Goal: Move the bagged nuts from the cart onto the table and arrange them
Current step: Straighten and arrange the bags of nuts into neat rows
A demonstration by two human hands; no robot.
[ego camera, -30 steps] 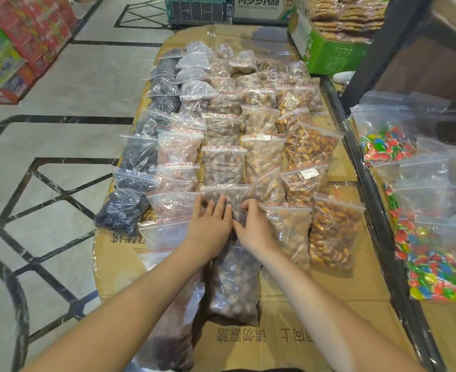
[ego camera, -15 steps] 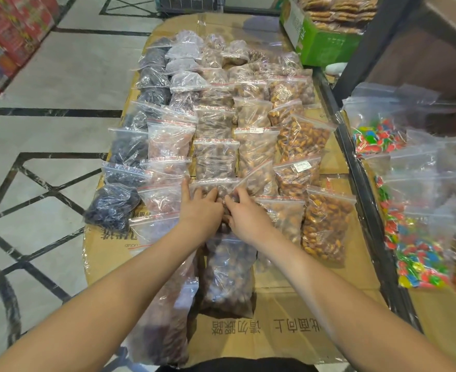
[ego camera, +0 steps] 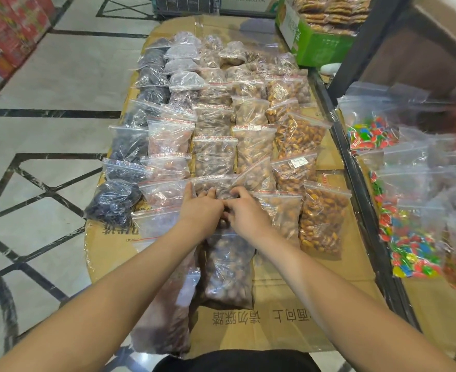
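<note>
GRIP: left hand [ego camera: 201, 208] and right hand [ego camera: 245, 214], fingers curled, pinch the nut bag [ego camera: 228, 267] top | PLACE: table [ego camera: 283, 320], 6 o'clock of middle column | RISK: slick bags overlap; tugging could shift neighbours at 12 o'clock

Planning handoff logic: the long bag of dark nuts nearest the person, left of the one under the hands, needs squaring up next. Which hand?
Probably left. The left hand sits directly beyond that long dark bag; the right hand would have to cross over the brown nut bag both hands are on.

bagged nuts [ego camera: 213, 157] packed edge to edge, bare cardboard [ego camera: 337, 264] (near right) free
</note>
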